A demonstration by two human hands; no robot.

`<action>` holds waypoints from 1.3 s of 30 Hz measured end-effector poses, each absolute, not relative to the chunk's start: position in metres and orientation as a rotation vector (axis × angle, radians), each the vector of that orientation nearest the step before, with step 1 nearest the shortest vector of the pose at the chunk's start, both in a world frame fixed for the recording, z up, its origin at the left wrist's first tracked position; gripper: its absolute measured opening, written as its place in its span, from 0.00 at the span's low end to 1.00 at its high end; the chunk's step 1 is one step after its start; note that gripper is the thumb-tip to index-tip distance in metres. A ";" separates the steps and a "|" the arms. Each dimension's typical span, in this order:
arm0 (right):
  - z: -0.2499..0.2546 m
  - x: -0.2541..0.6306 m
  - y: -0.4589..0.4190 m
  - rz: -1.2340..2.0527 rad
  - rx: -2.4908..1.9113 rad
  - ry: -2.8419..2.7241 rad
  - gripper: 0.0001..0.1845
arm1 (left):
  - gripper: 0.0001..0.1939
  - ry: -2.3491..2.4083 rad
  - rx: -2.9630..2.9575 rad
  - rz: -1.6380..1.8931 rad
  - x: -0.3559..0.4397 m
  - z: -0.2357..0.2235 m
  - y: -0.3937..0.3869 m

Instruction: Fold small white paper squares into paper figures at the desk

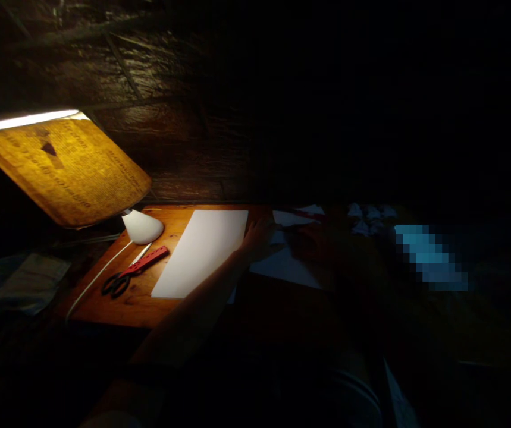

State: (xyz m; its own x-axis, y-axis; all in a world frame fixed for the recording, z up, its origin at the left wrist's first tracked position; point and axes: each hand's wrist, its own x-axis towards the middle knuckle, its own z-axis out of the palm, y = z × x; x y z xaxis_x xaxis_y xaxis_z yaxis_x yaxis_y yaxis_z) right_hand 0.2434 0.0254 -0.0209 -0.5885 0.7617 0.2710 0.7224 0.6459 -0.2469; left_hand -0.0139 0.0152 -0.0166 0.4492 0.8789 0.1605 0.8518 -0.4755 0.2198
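My left hand point(260, 235) reaches in from below and rests at the right edge of a white stack of paper point(206, 252), on or just above a second, shaded sheet point(284, 267). Its fingers are stretched out to the right, with no held thing visible. Deep in shadow beside it is my right hand point(315, 242), over the right part of that sheet. A dark thin shape lies near its fingertips; whether it is a finger or a held thing is too dark to tell. Behind the hands lies another piece of paper point(297, 216), with a dim reddish strip point(309, 215) across it.
A desk lamp with a yellow printed shade point(68, 169) and white base point(143, 227) lights the wooden table point(103, 312) from the left. Scissors with black handles point(116, 284) lie by a red perforated strip point(150, 259). Crumpled white pieces point(371, 219) sit at the back right.
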 end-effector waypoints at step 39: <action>-0.004 0.203 0.002 0.111 -1.364 -2.432 0.27 | 0.23 1.511 2.566 0.489 -0.010 -0.012 0.012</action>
